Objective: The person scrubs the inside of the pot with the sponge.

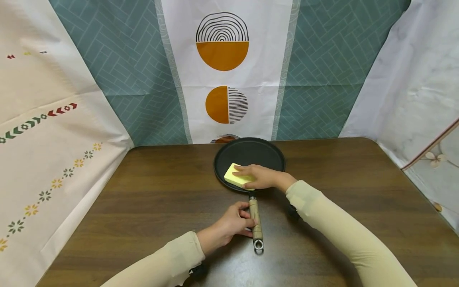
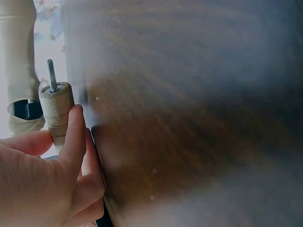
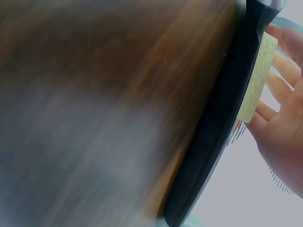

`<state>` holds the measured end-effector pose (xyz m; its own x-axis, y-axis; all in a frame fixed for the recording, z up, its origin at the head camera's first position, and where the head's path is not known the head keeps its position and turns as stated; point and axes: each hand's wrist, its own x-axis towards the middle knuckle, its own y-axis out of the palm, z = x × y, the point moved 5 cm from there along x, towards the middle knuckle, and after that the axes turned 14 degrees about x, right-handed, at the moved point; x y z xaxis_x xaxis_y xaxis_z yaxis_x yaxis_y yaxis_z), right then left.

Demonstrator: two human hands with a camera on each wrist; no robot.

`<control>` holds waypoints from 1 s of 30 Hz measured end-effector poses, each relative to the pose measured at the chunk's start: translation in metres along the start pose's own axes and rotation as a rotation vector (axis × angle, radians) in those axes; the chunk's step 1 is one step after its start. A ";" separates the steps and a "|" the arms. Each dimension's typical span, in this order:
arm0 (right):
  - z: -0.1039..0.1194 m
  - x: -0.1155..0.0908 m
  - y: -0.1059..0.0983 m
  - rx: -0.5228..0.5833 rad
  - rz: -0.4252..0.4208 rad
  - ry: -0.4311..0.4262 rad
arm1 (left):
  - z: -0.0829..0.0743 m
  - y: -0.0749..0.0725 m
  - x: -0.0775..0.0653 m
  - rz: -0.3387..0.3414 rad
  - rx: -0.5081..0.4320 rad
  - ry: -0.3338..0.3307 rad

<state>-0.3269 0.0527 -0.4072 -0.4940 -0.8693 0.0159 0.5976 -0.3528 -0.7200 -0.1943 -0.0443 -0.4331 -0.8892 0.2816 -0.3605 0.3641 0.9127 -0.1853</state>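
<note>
A round, flat black pan (image 1: 267, 153) lies at the far edge of the table, its wooden handle (image 1: 254, 209) toward me. My left hand (image 1: 229, 223) pinches that handle between thumb and fingers, short of the metal ring at its end. In the left wrist view the handle (image 2: 57, 111) is seen end-on above the fingers. On the near left part of the pan's surface, my right hand (image 1: 261, 176) grips a yellow rectangular sponge (image 1: 232, 177) from above. The right wrist view shows the sponge (image 3: 258, 80) flat against the pan (image 3: 208, 127), with fingertips along its edges.
The brown wooden table (image 1: 172, 179) extends on both sides of the pan. Behind it hangs a patterned cloth (image 1: 140, 79), close to the pan's far rim. A white embroidered cloth (image 1: 53, 159) borders the left side, and a pale floral one (image 1: 419, 111) the right.
</note>
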 end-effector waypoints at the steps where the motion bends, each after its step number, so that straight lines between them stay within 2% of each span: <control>1: 0.000 0.001 0.001 -0.006 -0.001 0.003 | 0.000 0.000 0.000 0.000 0.001 0.001; 5: 0.002 0.006 0.003 -0.028 -0.008 -0.001 | 0.000 0.001 0.000 0.003 0.002 0.009; 13: 0.004 0.014 0.007 -0.022 -0.025 0.050 | 0.000 0.000 -0.001 -0.002 0.008 0.023; 20: 0.008 0.021 0.009 -0.024 -0.071 0.041 | -0.001 0.000 0.000 0.003 0.012 0.025; 30: 0.010 0.028 0.014 -0.042 -0.112 0.109 | 0.000 0.000 -0.002 0.007 0.014 0.027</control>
<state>-0.3264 0.0197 -0.4101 -0.6232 -0.7817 0.0245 0.5087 -0.4290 -0.7465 -0.1929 -0.0449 -0.4326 -0.8936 0.2964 -0.3372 0.3744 0.9065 -0.1953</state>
